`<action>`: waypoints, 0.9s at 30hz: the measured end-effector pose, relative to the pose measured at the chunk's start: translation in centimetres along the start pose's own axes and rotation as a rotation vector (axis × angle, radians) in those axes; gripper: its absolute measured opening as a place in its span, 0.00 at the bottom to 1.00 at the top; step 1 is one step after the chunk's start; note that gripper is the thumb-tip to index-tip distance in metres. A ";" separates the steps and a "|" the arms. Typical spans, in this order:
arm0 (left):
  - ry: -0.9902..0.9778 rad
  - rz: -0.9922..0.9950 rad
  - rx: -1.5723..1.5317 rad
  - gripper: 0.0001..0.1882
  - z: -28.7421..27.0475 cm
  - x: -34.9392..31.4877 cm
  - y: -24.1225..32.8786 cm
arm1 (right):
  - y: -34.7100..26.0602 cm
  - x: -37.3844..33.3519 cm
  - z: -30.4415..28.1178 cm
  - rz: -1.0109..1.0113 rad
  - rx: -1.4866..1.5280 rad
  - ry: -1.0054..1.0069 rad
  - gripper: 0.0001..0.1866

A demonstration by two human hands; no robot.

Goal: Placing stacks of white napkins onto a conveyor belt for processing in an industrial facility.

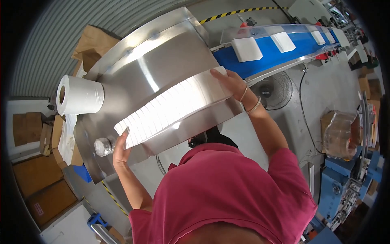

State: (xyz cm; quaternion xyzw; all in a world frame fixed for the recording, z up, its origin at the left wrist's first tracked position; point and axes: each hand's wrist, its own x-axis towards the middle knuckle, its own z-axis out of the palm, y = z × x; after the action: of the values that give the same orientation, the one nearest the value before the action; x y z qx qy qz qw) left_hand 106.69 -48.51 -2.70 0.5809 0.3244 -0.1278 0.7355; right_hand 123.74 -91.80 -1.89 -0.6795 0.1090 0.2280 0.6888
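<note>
A long row of folded white paper stacks (170,103), which look like napkins, stands on edge along the near side of a steel table (122,85). My left hand (121,149) grips its left end, thumb over the top edge. At the far right end, my right hand (231,83) holds the row, with its thumb on top and the other fingers partly hidden behind the paper. The row is squeezed between both hands. Just left of my left hand sits a small roll of clear tape (103,147).
A large white roll (90,96) stands at the table's left edge. On the right, a blue conveyor belt (266,55) carries several folded white stacks toward the table. Below it is a floor fan (271,90). Cardboard boxes (44,185) fill the left side; blue machinery (335,187) stands at right.
</note>
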 end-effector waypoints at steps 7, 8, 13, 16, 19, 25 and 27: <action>-0.015 0.017 0.015 0.35 0.4 -0.2 0.3 | 0.5 0.9 -0.6 0.086 0.097 0.040 0.23; 0.006 0.015 0.017 0.35 0.3 -0.2 0.2 | 0.9 1.2 -1.1 0.008 -0.006 0.064 0.23; 0.016 0.022 -0.025 0.29 0.6 -0.6 0.1 | 2.6 1.7 -4.7 -0.031 -0.233 0.050 0.22; -0.012 0.026 -0.004 0.29 1.2 -0.3 0.0 | 4.2 4.4 -7.0 0.103 0.816 0.171 0.24; -0.002 0.014 0.015 0.32 1.6 0.3 -0.2 | 5.3 4.9 -5.6 0.058 0.516 -0.019 0.28; -0.035 0.011 0.018 0.31 2.7 0.0 0.2 | -0.9 -0.5 -0.3 0.048 -0.053 -0.021 0.27; -0.016 0.011 0.029 0.28 2.8 0.1 0.3 | -1.0 -0.1 -0.7 0.149 0.153 -0.023 0.27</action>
State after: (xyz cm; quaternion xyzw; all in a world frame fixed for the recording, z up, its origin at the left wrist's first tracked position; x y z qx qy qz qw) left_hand 107.86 -51.05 -2.17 0.5923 0.3134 -0.1330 0.7303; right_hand 124.23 -92.44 -0.99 -0.6125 0.1683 0.2773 0.7209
